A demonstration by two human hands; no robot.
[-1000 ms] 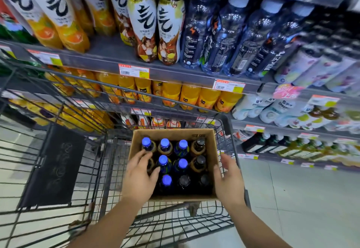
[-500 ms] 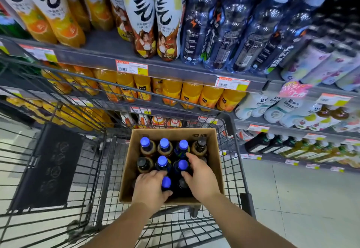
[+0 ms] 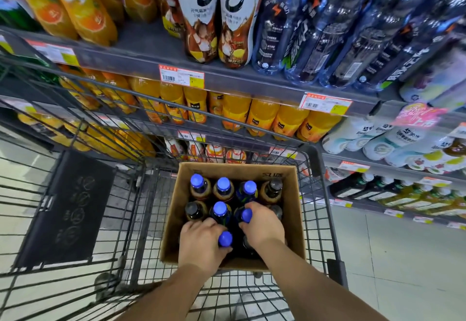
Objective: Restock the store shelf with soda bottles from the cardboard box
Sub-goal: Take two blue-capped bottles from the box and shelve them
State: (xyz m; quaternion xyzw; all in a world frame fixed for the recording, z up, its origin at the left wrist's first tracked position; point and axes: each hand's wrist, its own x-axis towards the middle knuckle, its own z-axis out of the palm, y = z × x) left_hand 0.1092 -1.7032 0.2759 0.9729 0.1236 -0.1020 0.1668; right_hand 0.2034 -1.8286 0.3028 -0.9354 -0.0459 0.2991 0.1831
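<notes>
Restocking barely begun: cardboard box point(image 3: 176, 209) at lower centre looks nearly full.
Left hand point(image 3: 201, 242) grips one blue-capped bottle point(image 3: 225, 239); right hand point(image 3: 262, 225) clasps another point(image 3: 246, 215); neither lifted clear.

A cardboard box point(image 3: 290, 220) is sitting in the near right corner of a wire shopping cart point(image 3: 106, 220), which is standing before store shelves point(image 3: 252, 78). Soda bottles point(image 3: 223, 189) are standing upright in rows inside the box. Both hands, left point(image 3: 201, 245) beside right point(image 3: 262, 227), are resting among the nearest bottles.
</notes>
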